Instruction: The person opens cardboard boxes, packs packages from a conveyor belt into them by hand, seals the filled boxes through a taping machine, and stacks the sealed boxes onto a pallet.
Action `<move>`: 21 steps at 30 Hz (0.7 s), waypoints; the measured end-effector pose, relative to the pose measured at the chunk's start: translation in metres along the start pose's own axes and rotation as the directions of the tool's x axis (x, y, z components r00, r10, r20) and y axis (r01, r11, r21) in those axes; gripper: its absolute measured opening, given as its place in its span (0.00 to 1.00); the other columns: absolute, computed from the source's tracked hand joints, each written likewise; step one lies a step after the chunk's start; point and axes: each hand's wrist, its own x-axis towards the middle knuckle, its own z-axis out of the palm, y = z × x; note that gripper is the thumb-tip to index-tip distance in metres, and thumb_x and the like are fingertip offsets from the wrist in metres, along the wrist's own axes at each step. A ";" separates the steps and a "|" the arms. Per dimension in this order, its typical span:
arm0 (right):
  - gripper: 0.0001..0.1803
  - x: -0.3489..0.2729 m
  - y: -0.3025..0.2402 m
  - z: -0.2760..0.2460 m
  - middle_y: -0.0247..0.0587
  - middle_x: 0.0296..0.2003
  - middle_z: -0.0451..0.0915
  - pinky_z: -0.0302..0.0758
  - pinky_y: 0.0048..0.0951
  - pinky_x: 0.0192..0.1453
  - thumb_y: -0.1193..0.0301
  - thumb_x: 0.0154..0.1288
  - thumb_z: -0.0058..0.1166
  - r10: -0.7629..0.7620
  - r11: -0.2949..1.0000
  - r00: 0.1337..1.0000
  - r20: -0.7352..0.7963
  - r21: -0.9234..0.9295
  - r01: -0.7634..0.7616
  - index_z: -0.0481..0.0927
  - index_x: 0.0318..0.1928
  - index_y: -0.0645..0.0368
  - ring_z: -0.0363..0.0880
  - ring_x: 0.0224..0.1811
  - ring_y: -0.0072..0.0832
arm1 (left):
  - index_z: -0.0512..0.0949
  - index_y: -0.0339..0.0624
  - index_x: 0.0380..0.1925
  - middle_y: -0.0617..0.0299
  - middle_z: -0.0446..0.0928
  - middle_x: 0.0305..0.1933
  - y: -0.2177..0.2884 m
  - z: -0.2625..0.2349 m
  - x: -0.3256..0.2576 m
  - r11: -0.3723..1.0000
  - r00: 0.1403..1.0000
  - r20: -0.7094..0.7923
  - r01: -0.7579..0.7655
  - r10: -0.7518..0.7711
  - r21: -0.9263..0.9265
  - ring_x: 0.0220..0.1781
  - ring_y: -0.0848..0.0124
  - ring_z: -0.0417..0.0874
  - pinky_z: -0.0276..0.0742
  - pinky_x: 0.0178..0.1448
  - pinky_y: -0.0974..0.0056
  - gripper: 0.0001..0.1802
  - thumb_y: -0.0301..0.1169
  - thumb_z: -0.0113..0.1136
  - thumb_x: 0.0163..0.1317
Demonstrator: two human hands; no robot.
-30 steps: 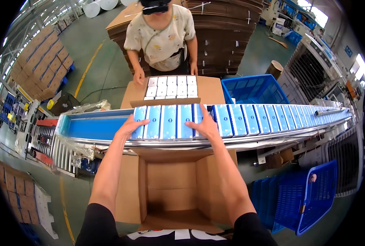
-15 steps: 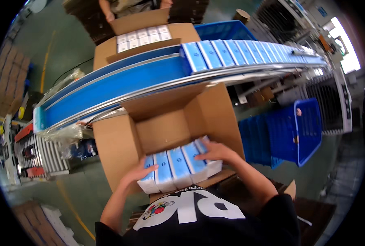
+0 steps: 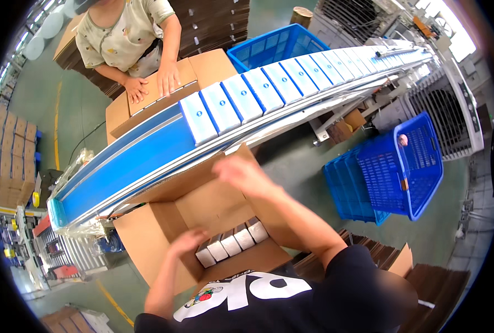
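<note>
An open cardboard carton (image 3: 158, 238) stands in front of me. Inside, a row of several blue-and-white packs (image 3: 231, 244) rests along its near side, their white ends facing me. My left hand (image 3: 187, 243) is at the row's left end, blurred, fingers stretched out and holding nothing. Raised over the carton's far right flap is my right hand (image 3: 242, 175), also smeared by motion, its fingers loosely apart with nothing visible in them. Beyond the carton, a line of matching packs (image 3: 240, 99) stands on the blue conveyor belt (image 3: 141, 166).
Across the conveyor, a co-worker's hands (image 3: 168, 77) press on the flaps of another carton (image 3: 202, 69). Blue plastic baskets (image 3: 405, 166) stand at right, with another blue crate (image 3: 280, 44) behind the belt. Flattened cardboard (image 3: 430, 288) lies at lower right.
The packs between my hands have gone down into the carton, and both hands have let go. My right hand has lifted away toward the conveyor. Belt packs advanced leftward; the co-worker folded the other carton's flaps.
</note>
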 end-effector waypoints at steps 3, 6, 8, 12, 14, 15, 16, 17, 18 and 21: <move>0.15 0.055 -0.001 -0.095 0.47 0.39 0.76 0.70 0.37 0.46 0.72 0.57 0.52 -0.411 0.761 0.773 -0.483 -0.649 -0.001 0.74 0.45 0.62 0.74 0.41 0.41 | 0.67 0.40 0.56 0.54 0.71 0.57 0.093 -0.075 -0.049 0.731 0.933 -0.122 -0.341 0.338 -0.591 0.58 0.62 0.72 0.68 0.60 0.56 0.30 0.49 0.50 0.61; 0.22 0.089 0.005 -0.146 0.48 0.39 0.75 0.69 0.40 0.46 0.63 0.55 0.56 -0.446 0.399 0.797 -0.408 -0.887 -0.231 0.72 0.47 0.63 0.71 0.44 0.45 | 0.64 0.41 0.59 0.52 0.70 0.57 0.161 -0.134 -0.051 0.488 0.783 -0.495 -0.622 0.378 -0.612 0.58 0.60 0.72 0.69 0.58 0.56 0.29 0.46 0.48 0.63; 0.25 0.108 0.001 -0.135 0.49 0.40 0.75 0.70 0.41 0.46 0.60 0.55 0.55 -0.366 0.458 0.842 -0.397 -0.864 -0.209 0.71 0.51 0.62 0.72 0.44 0.45 | 0.65 0.40 0.58 0.53 0.70 0.57 0.183 -0.163 -0.022 0.571 0.685 -0.666 -0.686 0.297 -0.451 0.56 0.61 0.73 0.69 0.57 0.56 0.29 0.46 0.51 0.62; 0.35 0.123 -0.014 -0.110 0.53 0.40 0.75 0.73 0.46 0.40 0.56 0.54 0.57 0.064 0.509 0.946 -0.318 -0.805 -0.305 0.63 0.59 0.60 0.75 0.43 0.48 | 0.68 0.36 0.53 0.57 0.74 0.50 0.211 -0.184 0.032 0.738 0.860 -0.477 -0.440 0.183 -0.511 0.49 0.70 0.74 0.69 0.53 0.65 0.29 0.41 0.62 0.55; 0.27 0.118 -0.011 -0.120 0.50 0.42 0.75 0.73 0.44 0.43 0.58 0.54 0.56 -0.217 0.602 0.931 -0.293 -0.791 -0.108 0.70 0.53 0.55 0.74 0.45 0.46 | 0.69 0.35 0.52 0.58 0.75 0.47 0.222 -0.180 0.039 0.786 0.808 -0.571 -0.445 0.144 -0.431 0.47 0.72 0.75 0.70 0.51 0.68 0.29 0.39 0.64 0.54; 0.24 0.113 -0.020 -0.127 0.47 0.41 0.75 0.73 0.41 0.44 0.60 0.54 0.56 -0.332 0.579 0.879 -0.341 -0.810 -0.095 0.73 0.50 0.57 0.73 0.44 0.43 | 0.69 0.34 0.51 0.58 0.76 0.47 0.218 -0.180 0.038 0.795 0.802 -0.574 -0.452 0.164 -0.404 0.47 0.72 0.75 0.70 0.51 0.67 0.28 0.39 0.64 0.53; 0.25 0.108 -0.019 -0.135 0.48 0.40 0.75 0.72 0.40 0.44 0.60 0.54 0.57 -0.403 0.468 0.822 -0.403 -0.863 -0.193 0.72 0.49 0.62 0.72 0.44 0.43 | 0.69 0.34 0.50 0.58 0.76 0.46 0.216 -0.179 0.037 0.801 0.796 -0.576 -0.462 0.186 -0.380 0.46 0.72 0.75 0.71 0.51 0.67 0.28 0.39 0.64 0.53; 0.27 0.107 -0.010 -0.142 0.49 0.39 0.75 0.72 0.40 0.44 0.60 0.53 0.57 -0.350 0.409 0.848 -0.398 -0.879 -0.243 0.71 0.49 0.65 0.72 0.44 0.44 | 0.70 0.34 0.50 0.57 0.76 0.46 0.214 -0.180 0.035 0.794 0.796 -0.571 -0.474 0.201 -0.380 0.46 0.72 0.75 0.71 0.50 0.67 0.28 0.38 0.65 0.53; 0.28 0.105 0.000 -0.146 0.51 0.38 0.75 0.72 0.40 0.43 0.60 0.53 0.58 -0.295 0.340 0.867 -0.402 -0.892 -0.298 0.70 0.49 0.67 0.72 0.44 0.45 | 0.70 0.34 0.49 0.57 0.76 0.46 0.215 -0.180 0.033 0.787 0.798 -0.559 -0.487 0.225 -0.379 0.46 0.71 0.76 0.71 0.50 0.67 0.28 0.38 0.65 0.52; 0.41 0.118 0.017 -0.120 0.58 0.41 0.75 0.72 0.44 0.45 0.51 0.55 0.53 -0.010 0.529 0.886 -0.464 -0.754 -0.389 0.57 0.61 0.65 0.74 0.44 0.51 | 0.69 0.35 0.49 0.58 0.76 0.45 0.199 -0.188 0.040 0.808 0.775 -0.593 -0.484 0.217 -0.337 0.45 0.72 0.76 0.72 0.49 0.68 0.29 0.39 0.67 0.51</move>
